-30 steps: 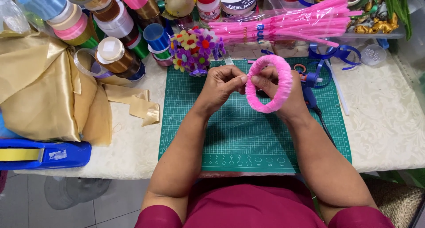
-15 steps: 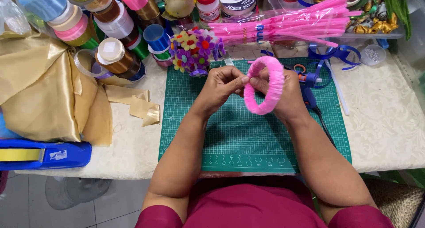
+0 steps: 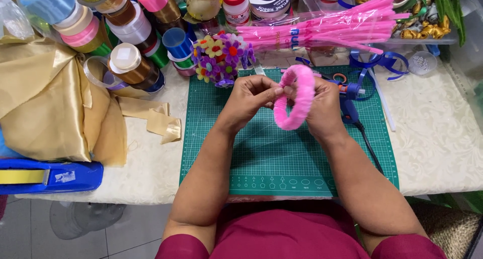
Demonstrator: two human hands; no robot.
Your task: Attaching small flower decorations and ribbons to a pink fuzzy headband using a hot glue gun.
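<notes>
We hold the fuzzy pink ring [image 3: 298, 99] upright above the green cutting mat [image 3: 261, 153]: our right hand [image 3: 327, 105] is closed around its far side, and our left hand [image 3: 251, 95] pinches its top edge. Keeping that pinch firm while winding should keep the fuzz even.
</notes>
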